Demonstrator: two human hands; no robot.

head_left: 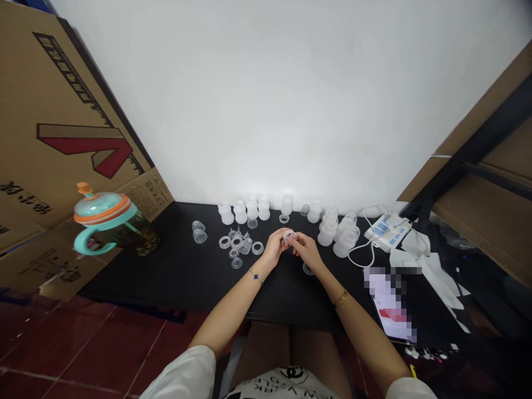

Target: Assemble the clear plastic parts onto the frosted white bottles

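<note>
Above the middle of the black table, my left hand (274, 247) is closed round a translucent ring (289, 236). My right hand (306, 247) meets it from the right, its fingers touching the same ring. Several loose rings (225, 242) and clear nipples (245, 244) lie to the left of my hands. Small white bottles (240, 212) stand along the wall, and one bottle (287, 205) stands behind my hands with a ring (284, 219) in front of it. A clear piece (308, 269) is partly hidden under my right forearm.
Assembled bottles (343, 241) stand at the right, beside a power strip (387, 230) with a white cable. Clear caps (199, 233) and a large jug (116, 224) are at the left. A phone (390, 310) lies front right.
</note>
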